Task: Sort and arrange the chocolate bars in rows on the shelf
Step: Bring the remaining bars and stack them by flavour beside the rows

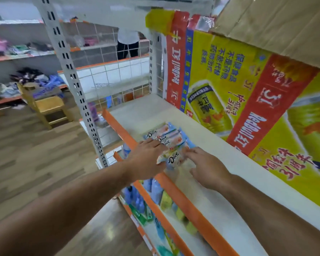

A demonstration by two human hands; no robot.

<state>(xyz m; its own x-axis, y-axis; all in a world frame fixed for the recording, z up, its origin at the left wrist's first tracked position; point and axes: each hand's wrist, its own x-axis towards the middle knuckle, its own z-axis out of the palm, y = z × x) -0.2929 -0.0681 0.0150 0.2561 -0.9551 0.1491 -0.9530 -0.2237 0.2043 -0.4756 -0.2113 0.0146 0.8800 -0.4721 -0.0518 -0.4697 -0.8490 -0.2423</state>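
Several light blue and white Dove chocolate bars (164, 138) lie side by side in a row on the white shelf (207, 145), close to its orange front edge (122, 130). The nearest bar (174, 158) sits between my two hands. My left hand (148, 159) lies over the bar's left end, thumb under it and fingers stretched across onto the neighbouring bars. My right hand (205, 169) touches the bar's right end with its fingertips, the fingers loosely extended on the shelf.
Large yellow and red Red Bull cartons (238, 93) fill the back of the shelf, with a brown cardboard box (284, 24) above. Lower shelves hold blue bottles and green packs (151, 193). A wooden chair (44, 106) stands on the floor at left. A person (127, 43) stands behind the rack.
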